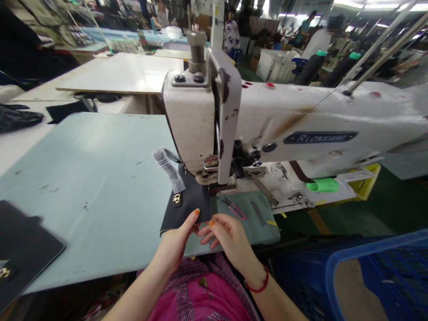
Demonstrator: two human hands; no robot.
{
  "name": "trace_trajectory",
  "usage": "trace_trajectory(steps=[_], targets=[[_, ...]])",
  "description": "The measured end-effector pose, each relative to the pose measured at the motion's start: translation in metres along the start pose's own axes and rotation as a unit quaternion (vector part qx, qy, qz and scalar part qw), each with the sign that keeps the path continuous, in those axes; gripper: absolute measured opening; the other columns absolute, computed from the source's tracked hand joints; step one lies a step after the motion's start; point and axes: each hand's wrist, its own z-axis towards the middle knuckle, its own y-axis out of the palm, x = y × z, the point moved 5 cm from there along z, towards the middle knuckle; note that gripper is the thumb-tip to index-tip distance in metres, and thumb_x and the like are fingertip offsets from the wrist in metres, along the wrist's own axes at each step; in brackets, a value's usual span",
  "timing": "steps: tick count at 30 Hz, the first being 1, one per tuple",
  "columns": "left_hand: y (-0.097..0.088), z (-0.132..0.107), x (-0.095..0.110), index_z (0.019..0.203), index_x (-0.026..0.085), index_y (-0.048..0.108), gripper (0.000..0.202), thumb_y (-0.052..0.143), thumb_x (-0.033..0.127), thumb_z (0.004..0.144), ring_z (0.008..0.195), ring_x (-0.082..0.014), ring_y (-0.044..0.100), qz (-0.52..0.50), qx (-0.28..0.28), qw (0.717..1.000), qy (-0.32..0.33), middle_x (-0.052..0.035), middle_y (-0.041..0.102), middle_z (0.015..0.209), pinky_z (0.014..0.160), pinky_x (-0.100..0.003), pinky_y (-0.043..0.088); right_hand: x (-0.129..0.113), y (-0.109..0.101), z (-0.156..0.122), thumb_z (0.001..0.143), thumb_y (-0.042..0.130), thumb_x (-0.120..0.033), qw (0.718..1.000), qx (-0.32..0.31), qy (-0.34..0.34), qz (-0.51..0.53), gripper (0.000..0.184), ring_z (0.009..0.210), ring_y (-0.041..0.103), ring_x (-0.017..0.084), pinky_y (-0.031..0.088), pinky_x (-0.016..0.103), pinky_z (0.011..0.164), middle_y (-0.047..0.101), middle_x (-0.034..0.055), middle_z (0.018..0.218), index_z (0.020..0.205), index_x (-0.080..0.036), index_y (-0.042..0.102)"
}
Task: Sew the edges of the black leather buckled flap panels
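Note:
A black leather panel (190,194) with a gold clasp (177,199) lies partly under the head of a white sewing machine (197,120). A strip of clear plastic wrap (170,171) covers its strap. My left hand (179,240) grips the near edge of the panel, thumb on top and fingers underneath. At the panel's near right corner, my right hand (230,238) has thumb and forefinger together on the edge, the other fingers loosely bent. Pink-handled thread snips (234,208) lie just right of the panel. The machine's needle area is mostly hidden.
Another black panel with a gold clasp (26,249) lies on the pale green table (100,178) at left. A blue plastic crate (344,267) stands at lower right. A green tube (323,185) rests on the machine bed. People work in the background.

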Motion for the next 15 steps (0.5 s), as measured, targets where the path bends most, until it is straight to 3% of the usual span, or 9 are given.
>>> trace_trajectory(steps=[3, 8, 15], targets=[[-0.0017, 0.0016, -0.0025, 0.054, 0.012, 0.062, 0.052, 0.078, 0.061, 0.063, 0.058, -0.0155, 0.05, 0.055, -0.031, 0.998, -0.008, -0.0049, 0.058, 0.058, 0.059, -0.029, 0.042, 0.0009, 0.0019, 0.0081, 0.092, 0.05, -0.046, 1.0, 0.016, 0.001, -0.015, 0.036, 0.051, 0.064, 0.011, 0.04, 0.017, 0.045, 0.07, 0.0058, 0.066, 0.08, -0.013, 0.06], [0.0005, -0.0011, -0.0061, 0.05, 0.016, 0.053, 0.054, 0.075, 0.062, 0.066, 0.053, -0.011, 0.036, 0.05, -0.067, 0.996, -0.034, 0.0021, 0.043, 0.051, 0.053, -0.026, 0.033, -0.002, 0.0021, 0.0114, 0.09, 0.052, -0.044, 0.999, 0.048, -0.022, -0.005, 0.034, 0.044, 0.057, 0.009, 0.036, 0.017, 0.042, 0.063, 0.0004, 0.055, 0.072, -0.016, 0.055], [0.0062, -0.0078, -0.006, 0.059, 0.014, 0.067, 0.037, 0.083, 0.047, 0.063, 0.059, -0.0196, 0.055, -0.037, -0.068, 0.996, -0.043, -0.0024, 0.054, 0.052, 0.061, -0.033, 0.047, -0.0011, 0.0012, 0.0078, 0.087, 0.056, -0.046, 0.997, 0.069, -0.015, 0.019, 0.034, 0.048, 0.058, 0.009, 0.038, 0.017, 0.046, 0.065, 0.0009, 0.06, 0.071, -0.016, 0.055]])
